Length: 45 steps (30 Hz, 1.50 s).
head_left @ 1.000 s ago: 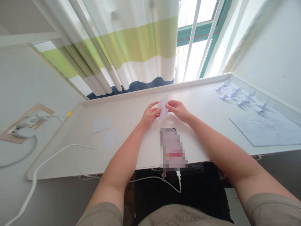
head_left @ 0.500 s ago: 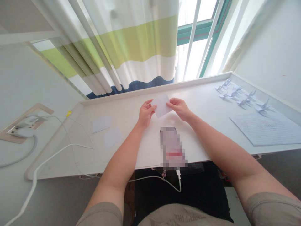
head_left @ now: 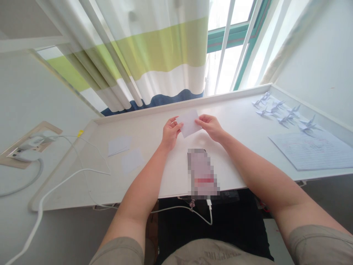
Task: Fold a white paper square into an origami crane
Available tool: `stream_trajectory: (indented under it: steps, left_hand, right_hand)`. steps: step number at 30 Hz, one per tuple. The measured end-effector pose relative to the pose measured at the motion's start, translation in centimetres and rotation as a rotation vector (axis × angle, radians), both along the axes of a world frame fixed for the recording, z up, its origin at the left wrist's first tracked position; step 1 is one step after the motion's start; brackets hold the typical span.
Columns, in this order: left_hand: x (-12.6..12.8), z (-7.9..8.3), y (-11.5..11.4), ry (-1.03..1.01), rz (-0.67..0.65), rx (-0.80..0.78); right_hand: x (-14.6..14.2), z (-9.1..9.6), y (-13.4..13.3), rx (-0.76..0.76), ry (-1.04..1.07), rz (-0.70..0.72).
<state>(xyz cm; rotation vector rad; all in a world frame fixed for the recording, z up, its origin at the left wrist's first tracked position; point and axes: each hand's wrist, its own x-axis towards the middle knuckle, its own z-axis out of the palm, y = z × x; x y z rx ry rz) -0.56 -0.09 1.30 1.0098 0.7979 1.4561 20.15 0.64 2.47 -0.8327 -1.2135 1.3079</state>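
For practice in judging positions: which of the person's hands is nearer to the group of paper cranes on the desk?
Right. The right hand pinches the white paper on the side toward the paper cranes; the left hand holds its opposite edge, farther away.

The paper square (head_left: 189, 123) has turned from edge-on to flat — face showing.

Paper slip (head_left: 189, 123) hides fingertips; pixelated object (head_left: 202, 173), perhaps a phone.

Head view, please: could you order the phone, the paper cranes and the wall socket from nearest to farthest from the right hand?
1. phone, just below the right hand.
2. paper cranes, far right.
3. wall socket, far left.
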Motion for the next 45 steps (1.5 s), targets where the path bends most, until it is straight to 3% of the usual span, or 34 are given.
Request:
stream_trajectory:
  steps: [6, 13, 20, 22, 25, 29, 33, 35, 39, 45]
  left_hand:
    - [0.0, 0.3, -0.2, -0.021, 0.03, -0.042]
    - [0.4, 0.3, -0.8, 0.037, -0.052, -0.124]
    - [0.8, 0.0, -1.3, 0.26, -0.175, -0.096]
    - [0.9, -0.1, -1.4, 0.363, -0.147, -0.001]
    - [0.9, -0.5, -1.2, 0.496, 0.003, 0.13]
    - [0.6, -0.9, -0.8, 0.574, 0.144, 0.205]
    - [0.3, -0.6, -1.0, 0.595, 0.079, 0.211]
    - [0.3, -0.4, -1.3, 0.596, 0.036, 0.2]
    - [0.2, 0.1, -1.4, 0.538, 0.012, 0.137]
    - [0.2, 0.1, -1.2, 0.466, 0.062, 0.087]
  right_hand:
    - [0.1, -0.1, 0.1, -0.014, -0.022, -0.005]
    - [0.0, -0.3, 0.2, -0.019, -0.011, -0.015]
    - [-0.2, 0.1, -0.2, -0.016, -0.006, -0.025]
    - [-0.2, -0.1, -0.2, -0.009, -0.009, -0.022]
    - [-0.4, -0.6, 0.0, 0.001, -0.041, -0.013]
    - [-0.4, -1.0, 0.2, 0.065, -0.19, -0.063]
    - [0.0, -0.6, 0.3, 0.241, -0.301, -0.224]
    - [0.3, -0.3, 0.2, 0.293, -0.315, -0.178]
    - [0.5, -0.4, 0.3, 0.187, -0.305, -0.054]
    - [0.4, -0.6, 0.4, 0.102, -0.194, -0.082]
